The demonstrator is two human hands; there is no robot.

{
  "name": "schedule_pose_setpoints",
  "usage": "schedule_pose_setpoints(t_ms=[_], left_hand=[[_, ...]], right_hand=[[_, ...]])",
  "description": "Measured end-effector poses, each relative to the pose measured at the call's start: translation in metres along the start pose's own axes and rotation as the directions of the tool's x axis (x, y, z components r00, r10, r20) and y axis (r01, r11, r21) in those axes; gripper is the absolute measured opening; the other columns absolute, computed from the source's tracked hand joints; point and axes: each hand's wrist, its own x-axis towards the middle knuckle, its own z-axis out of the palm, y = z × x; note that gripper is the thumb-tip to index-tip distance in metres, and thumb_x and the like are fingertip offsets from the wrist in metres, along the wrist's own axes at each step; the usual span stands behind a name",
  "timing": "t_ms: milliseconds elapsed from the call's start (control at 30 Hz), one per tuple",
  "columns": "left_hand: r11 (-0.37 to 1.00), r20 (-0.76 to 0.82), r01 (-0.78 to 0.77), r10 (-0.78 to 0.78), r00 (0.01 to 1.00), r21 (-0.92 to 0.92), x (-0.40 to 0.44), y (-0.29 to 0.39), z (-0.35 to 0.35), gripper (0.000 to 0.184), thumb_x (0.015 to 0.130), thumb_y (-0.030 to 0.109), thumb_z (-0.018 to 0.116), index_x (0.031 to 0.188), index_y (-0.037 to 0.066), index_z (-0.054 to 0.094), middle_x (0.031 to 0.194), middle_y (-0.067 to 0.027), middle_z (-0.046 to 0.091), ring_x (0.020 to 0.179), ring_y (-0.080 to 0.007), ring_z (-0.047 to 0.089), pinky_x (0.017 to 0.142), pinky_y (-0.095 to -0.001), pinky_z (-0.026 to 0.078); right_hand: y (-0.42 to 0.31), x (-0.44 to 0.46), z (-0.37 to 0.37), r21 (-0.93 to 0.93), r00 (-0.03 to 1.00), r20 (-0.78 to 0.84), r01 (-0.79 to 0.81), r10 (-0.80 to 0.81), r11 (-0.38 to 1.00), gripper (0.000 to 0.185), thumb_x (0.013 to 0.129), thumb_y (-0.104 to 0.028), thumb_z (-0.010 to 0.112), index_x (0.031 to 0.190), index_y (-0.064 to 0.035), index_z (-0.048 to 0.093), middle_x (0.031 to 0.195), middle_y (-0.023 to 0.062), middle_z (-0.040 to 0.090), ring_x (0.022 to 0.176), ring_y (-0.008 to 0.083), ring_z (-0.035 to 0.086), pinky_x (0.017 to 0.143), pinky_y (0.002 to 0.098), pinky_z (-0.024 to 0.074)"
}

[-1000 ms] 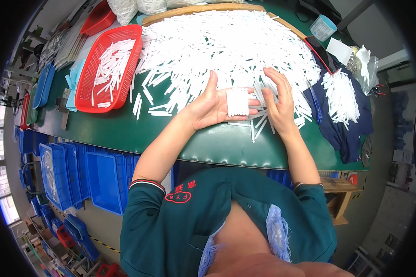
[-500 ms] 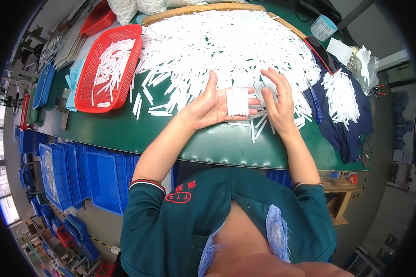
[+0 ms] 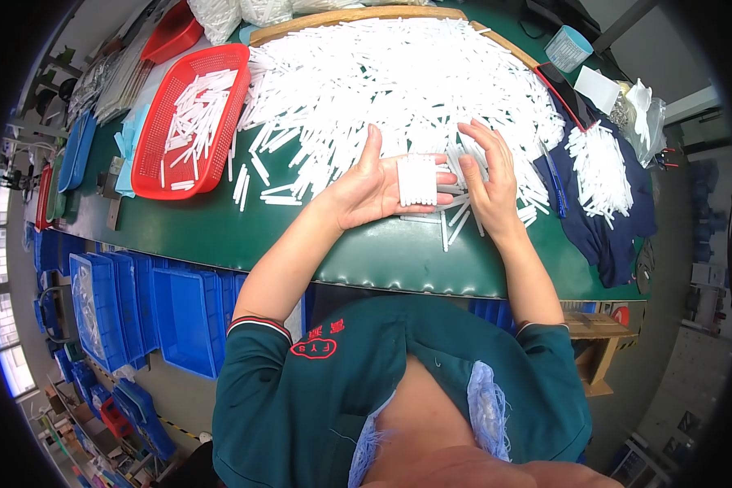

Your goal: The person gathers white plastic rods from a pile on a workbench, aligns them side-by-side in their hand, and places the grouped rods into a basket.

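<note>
My left hand (image 3: 374, 187) is palm up with its thumb raised and its fingers stretched out. Across those fingers lies a flat row of several white sticks (image 3: 417, 180), side by side. My right hand (image 3: 493, 175) is just right of the row, fingers apart and slightly bent, touching none of the row's sticks. Beyond both hands spreads a large pile of white sticks (image 3: 382, 77) on the green table (image 3: 366, 260). A few loose sticks (image 3: 455, 224) lie below and between the hands.
At the left stands a red basket (image 3: 142, 167) with white sticks inside. On the right, a dark blue cloth (image 3: 598, 244) bears another heap of sticks (image 3: 602, 175), with a blue pen (image 3: 556, 185) beside it. A wooden strip (image 3: 358, 15) edges the pile. Blue crates (image 3: 189, 321) stand below the table.
Both hands and the row of sticks have stayed almost still. The right hand's fingertips have shifted very slightly to the left. A dark shape has appeared at the lower left, beside the sleeve.
</note>
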Motion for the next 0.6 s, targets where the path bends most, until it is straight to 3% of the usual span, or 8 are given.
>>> schedule_pose_setpoints(t_ms=[600], left_hand=[[0.999, -0.025, -0.029, 0.028, 0.999, -0.037, 0.0006, 0.0034, -0.0056, 0.104, 0.074, 0.08, 0.01, 0.138, 0.0, 0.029, 0.133, -0.0234, 0.042, 0.121, -0.0363, 0.046, 0.098, -0.0459, 0.038]], right_hand=[[-0.0021, 0.0, -0.0011, 0.035, 1.0, 0.01, -0.014, 0.014, 0.999, 0.031, 0.087, -0.016, 0.055, 0.116, -0.0038, 0.054, 0.116, 0.0109, 0.057, 0.117, 0.0287, 0.048, 0.104, 0.0446, 0.0285]])
